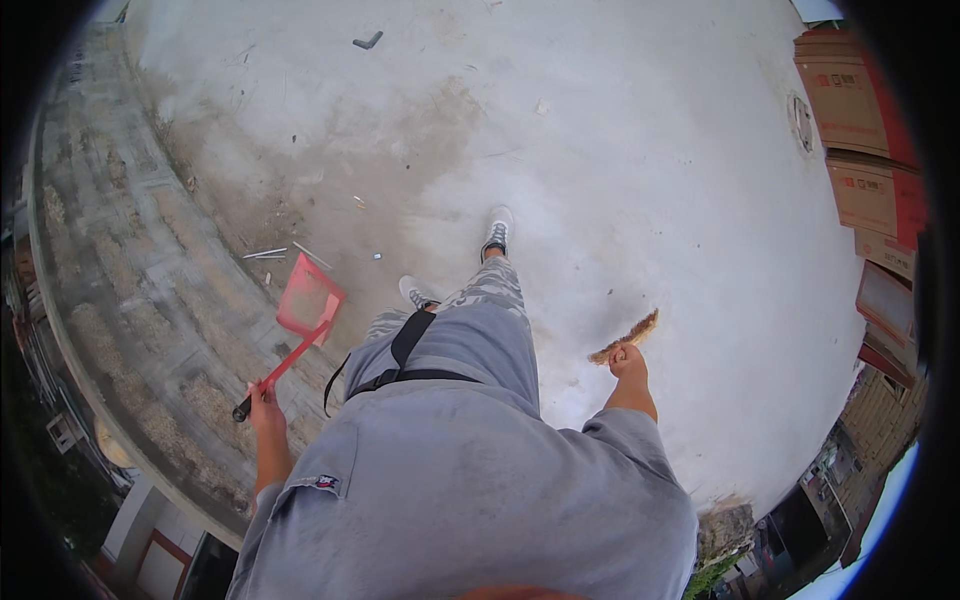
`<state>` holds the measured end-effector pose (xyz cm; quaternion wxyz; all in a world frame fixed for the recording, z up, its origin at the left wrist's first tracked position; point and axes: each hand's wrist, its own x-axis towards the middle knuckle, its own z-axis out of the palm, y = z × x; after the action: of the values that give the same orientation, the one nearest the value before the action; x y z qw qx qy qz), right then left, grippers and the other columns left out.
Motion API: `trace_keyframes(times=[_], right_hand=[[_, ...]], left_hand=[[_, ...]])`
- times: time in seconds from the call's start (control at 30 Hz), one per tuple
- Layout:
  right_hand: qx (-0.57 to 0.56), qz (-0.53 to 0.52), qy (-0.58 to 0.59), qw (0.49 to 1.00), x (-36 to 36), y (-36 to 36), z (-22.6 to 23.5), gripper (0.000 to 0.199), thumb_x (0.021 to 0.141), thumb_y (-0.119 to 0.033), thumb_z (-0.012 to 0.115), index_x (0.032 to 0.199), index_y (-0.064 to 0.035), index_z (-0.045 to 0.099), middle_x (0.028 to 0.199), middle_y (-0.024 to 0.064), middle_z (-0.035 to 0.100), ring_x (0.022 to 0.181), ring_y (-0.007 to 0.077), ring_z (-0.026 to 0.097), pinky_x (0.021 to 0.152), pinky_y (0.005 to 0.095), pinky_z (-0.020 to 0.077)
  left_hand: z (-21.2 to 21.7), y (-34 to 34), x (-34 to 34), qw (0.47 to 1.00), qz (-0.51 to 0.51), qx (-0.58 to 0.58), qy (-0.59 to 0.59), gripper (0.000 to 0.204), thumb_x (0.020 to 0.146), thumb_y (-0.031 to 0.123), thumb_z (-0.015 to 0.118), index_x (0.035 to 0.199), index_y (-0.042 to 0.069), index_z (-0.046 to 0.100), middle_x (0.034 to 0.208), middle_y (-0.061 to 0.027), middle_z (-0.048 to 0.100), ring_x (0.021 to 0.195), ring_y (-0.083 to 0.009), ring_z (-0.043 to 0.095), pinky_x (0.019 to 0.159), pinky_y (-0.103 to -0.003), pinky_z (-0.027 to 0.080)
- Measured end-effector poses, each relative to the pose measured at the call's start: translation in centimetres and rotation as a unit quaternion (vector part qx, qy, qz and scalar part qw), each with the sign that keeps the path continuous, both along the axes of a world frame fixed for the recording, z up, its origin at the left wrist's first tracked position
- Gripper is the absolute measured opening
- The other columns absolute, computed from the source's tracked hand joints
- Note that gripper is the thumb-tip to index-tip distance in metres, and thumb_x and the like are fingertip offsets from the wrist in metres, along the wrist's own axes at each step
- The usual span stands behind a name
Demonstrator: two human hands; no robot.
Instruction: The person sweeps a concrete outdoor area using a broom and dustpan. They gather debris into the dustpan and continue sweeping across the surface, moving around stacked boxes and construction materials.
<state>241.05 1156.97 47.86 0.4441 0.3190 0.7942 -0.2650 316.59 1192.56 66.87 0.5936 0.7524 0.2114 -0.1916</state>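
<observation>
My left hand (264, 400) is closed around the handle of a red long-handled dustpan (292, 360), near its black end. The dustpan's pan hangs above the ground to the left of my legs. On the other side, my right hand (626, 360) grips a broom (630, 338) with brown bristles; most of it is hidden behind the hand. Close to the pan, thin white strips (265, 254) lie on the ground. A small pale scrap (377, 257) lies between them and my feet.
Stacked cardboard boxes (850, 110) stand along the right side. A low concrete ledge (120, 260) curves down the left. Far ahead lies a dark angled piece (368, 41) on the pale concrete floor (620, 130). Dirt patches and small bits dot the floor.
</observation>
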Motion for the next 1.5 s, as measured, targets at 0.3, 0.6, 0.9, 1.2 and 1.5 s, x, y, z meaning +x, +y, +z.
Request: trace_keyframes(times=[0.3, 0.6, 0.9, 1.2, 1.5], right_hand=[[-0.248, 0.419, -0.179, 0.855, 2.0, -9.1, -16.3, 0.009, 0.082, 0.0, 0.051, 0.079, -0.0064, 0.047, 0.066, 0.0063, 0.05, 0.05, 0.0166, 0.05, 0.044, 0.0263, 0.0476], [-0.093, 0.31, -0.349, 0.879, 42.0, -19.9, -2.1, 0.006, 0.078, 0.0, 0.054, 0.082, -0.0027, 0.051, 0.073, 0.0118, 0.053, 0.055, 0.0239, 0.056, 0.043, 0.0369, 0.0458], [-0.074, 0.445, -0.493, 0.744, 51.7, -30.8, 3.4, 0.01, 0.077, 0.002, 0.062, 0.079, -0.0003, 0.052, 0.058, 0.0072, 0.051, 0.042, 0.0167, 0.049, 0.037, 0.0265, 0.0393], [-0.142, 0.53, -0.21, 0.809, 43.0, -41.2, 4.4, 0.011, 0.077, 0.004, 0.059, 0.082, 0.0028, 0.049, 0.059, 0.006, 0.049, 0.042, 0.0146, 0.046, 0.035, 0.0262, 0.0395], [-0.058, 0.458, -0.117, 0.879, 41.8, -50.6, 0.2, 0.015, 0.08, 0.002, 0.054, 0.089, -0.0066, 0.045, 0.066, 0.0053, 0.049, 0.049, 0.0135, 0.05, 0.042, 0.0243, 0.0474]], left_hand=[[4.4, -10.5, -4.0, 0.995, 0.1, -0.019, -0.001, 0.041, 0.095, 0.029, 0.057, 0.111, -0.008, 0.049, 0.111, -0.0134, 0.049, 0.099, -0.0237, 0.055, 0.085, -0.027, 0.054], [4.8, -14.8, -9.8, 0.987, 0.159, 0.002, -0.034, 0.035, 0.093, 0.024, 0.06, 0.109, -0.006, 0.051, 0.103, -0.0123, 0.054, 0.095, -0.0215, 0.055, 0.081, -0.028, 0.056], [0.4, -15.4, -7.5, 0.98, 0.191, -0.046, -0.014, 0.028, 0.091, 0.019, 0.063, 0.103, -0.004, 0.052, 0.101, -0.0117, 0.056, 0.087, -0.0224, 0.057, 0.075, -0.031, 0.055], [-8.5, -21.3, -0.6, 0.981, 0.194, -0.015, 0.025, 0.01, 0.088, 0.005, 0.063, 0.091, 0.002, 0.055, 0.082, -0.008, 0.058, 0.066, -0.0181, 0.059, 0.062, -0.026, 0.055], [-8.6, -32.0, 7.5, 0.99, 0.136, -0.01, 0.04, 0.013, 0.085, -0.004, 0.06, 0.097, -0.001, 0.058, 0.09, -0.01, 0.06, 0.07, -0.0175, 0.061, 0.065, -0.025, 0.055]])
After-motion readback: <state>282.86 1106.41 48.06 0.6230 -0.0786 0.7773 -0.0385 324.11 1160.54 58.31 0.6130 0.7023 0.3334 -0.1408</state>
